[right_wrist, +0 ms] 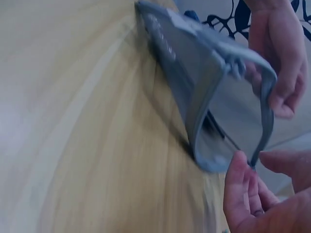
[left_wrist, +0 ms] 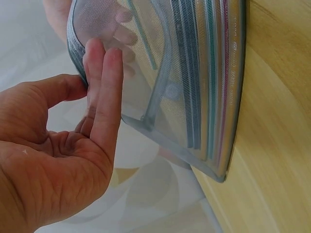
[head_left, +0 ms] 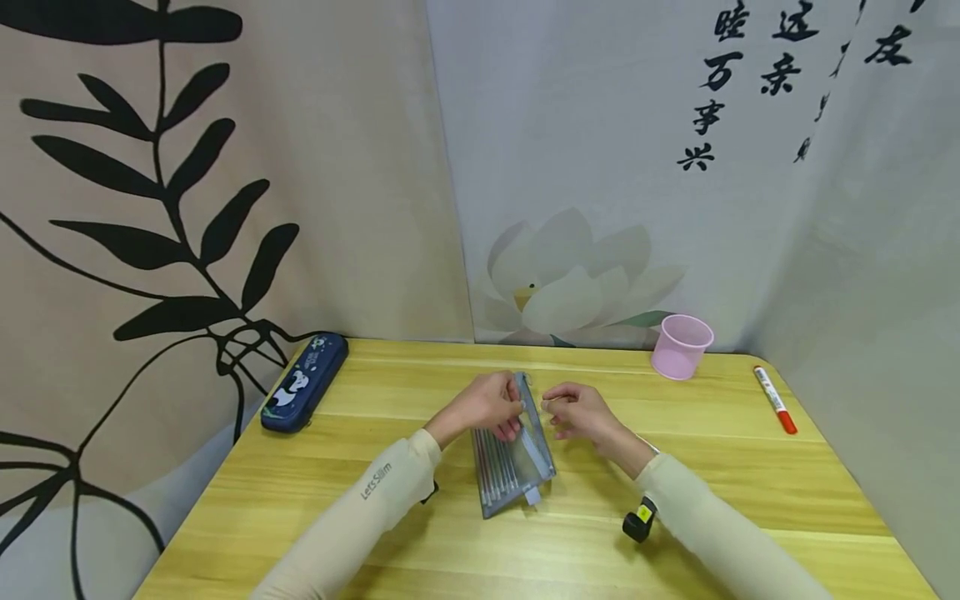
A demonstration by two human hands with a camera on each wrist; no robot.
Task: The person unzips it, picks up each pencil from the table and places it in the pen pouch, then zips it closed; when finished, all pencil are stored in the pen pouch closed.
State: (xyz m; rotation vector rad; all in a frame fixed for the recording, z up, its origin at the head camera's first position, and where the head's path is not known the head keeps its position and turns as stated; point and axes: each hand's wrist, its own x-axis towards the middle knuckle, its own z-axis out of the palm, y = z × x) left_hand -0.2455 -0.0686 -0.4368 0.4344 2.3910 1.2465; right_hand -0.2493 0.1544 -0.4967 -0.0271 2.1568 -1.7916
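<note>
A grey mesh zip pouch [head_left: 517, 493] stands tilted over the table, with several slim pens [left_wrist: 212, 87] side by side behind its mesh. At its upper part, my left hand [head_left: 491, 406] pinches the rim between thumb and fingers. The mouth of the pouch [right_wrist: 204, 111] gapes toward my right hand [head_left: 588, 417]. A thin dark stick [right_wrist: 216, 125] slants inside that opening. Its end runs to the thumb and fingertip of my right hand, which pinch it right at the rim. Through the mesh, the left wrist view shows a teal length of stick [left_wrist: 143, 39].
A navy pencil case [head_left: 306, 383] with a panda print lies at the table's back left. Toward the back right stands a pink cup [head_left: 681, 348]. A red-and-white marker [head_left: 775, 400] lies near the right edge. Printed curtains hang behind the wooden table [head_left: 750, 467].
</note>
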